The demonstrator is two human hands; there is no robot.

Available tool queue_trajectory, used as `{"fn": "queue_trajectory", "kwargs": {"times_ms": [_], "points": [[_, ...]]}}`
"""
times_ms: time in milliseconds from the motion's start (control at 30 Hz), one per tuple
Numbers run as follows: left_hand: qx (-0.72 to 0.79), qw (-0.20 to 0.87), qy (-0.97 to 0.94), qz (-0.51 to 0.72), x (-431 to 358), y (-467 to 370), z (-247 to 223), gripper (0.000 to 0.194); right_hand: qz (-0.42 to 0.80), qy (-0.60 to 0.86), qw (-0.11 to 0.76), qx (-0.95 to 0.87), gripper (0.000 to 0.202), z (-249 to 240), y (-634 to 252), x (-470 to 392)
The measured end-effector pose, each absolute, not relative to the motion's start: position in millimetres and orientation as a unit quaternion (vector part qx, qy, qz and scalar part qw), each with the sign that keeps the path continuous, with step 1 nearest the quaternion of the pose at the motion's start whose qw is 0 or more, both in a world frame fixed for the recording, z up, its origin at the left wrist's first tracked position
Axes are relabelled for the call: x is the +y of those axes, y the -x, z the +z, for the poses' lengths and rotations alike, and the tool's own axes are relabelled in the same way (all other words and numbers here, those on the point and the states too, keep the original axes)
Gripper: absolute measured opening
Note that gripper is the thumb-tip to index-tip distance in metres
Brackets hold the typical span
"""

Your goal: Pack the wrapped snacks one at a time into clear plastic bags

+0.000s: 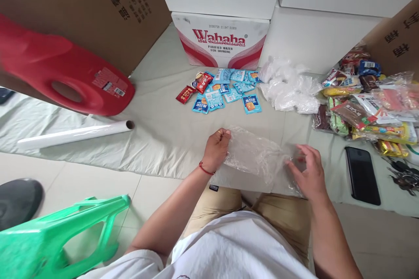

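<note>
A clear plastic bag (253, 154) stretches between my two hands, above the front edge of the cloth-covered surface. My left hand (216, 148) is closed, pinching the bag's left end. At the bag's right end, my right hand (307, 170) has its fingers apart and curved, with thumb and fingertips beside the plastic. Beyond the bag lie several small blue packets (214, 99) and a few red packets (185, 94). A heap of crumpled clear bags (290, 89) sits to their right.
Piled snacks (369, 104), a black phone (362, 175) and keys (406, 176) are at right. A red jug (65, 69) and white roll (75, 134) lie left. A Wahaha box (221, 41) stands behind; a green stool (55, 235) is at lower left.
</note>
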State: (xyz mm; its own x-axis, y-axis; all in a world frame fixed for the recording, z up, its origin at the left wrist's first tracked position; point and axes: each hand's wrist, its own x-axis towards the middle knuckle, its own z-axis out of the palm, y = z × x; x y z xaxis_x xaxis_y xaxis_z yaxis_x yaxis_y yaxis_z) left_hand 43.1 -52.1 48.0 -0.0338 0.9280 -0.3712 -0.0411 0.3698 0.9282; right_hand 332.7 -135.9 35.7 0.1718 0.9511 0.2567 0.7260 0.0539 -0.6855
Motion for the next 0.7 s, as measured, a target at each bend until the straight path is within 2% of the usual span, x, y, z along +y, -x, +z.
{"fn": "queue_trajectory", "kwargs": {"times_ms": [100, 167, 233, 333, 433, 533, 600, 700], "points": [[0.587, 0.581, -0.387, 0.410, -52.5, -44.6, 46.4, 0.035, 0.055, 0.577, 0.295, -0.760, 0.055, 46.9, -322.3, -132.6], [0.582, 0.587, -0.394, 0.401, -53.0, -45.7, 44.3, 0.034, 0.043, 0.524, 0.256, -0.811, 0.046, 54.0, -311.8, -128.0], [0.570, 0.606, -0.395, 0.391, -53.2, -46.2, 42.6, 0.032, 0.063, 0.486, 0.243, -0.837, 0.028, 58.9, -301.9, -122.1], [0.550, 0.641, -0.370, 0.388, -50.6, -42.5, 44.1, 0.029, 0.152, 0.501, 0.277, -0.806, 0.016, 62.7, -291.8, -115.0], [0.538, 0.660, -0.307, 0.424, -47.2, -33.2, 50.2, 0.026, 0.246, 0.606, 0.354, -0.669, 0.021, 64.0, -285.0, -111.6], [0.551, 0.625, -0.259, 0.489, -53.7, -25.0, 58.2, 0.036, 0.310, 0.654, 0.447, -0.525, 0.032, 63.5, -276.4, -109.0], [0.580, 0.572, -0.256, 0.520, -67.2, -23.7, 63.6, 0.043, 0.308, 0.661, 0.485, -0.484, 0.035, 62.9, -269.2, -107.4], [0.602, 0.548, -0.291, 0.502, -95.5, -29.0, 70.3, 0.050, 0.260, 0.680, 0.484, -0.485, 0.034, 62.8, -257.6, -107.5]]}}
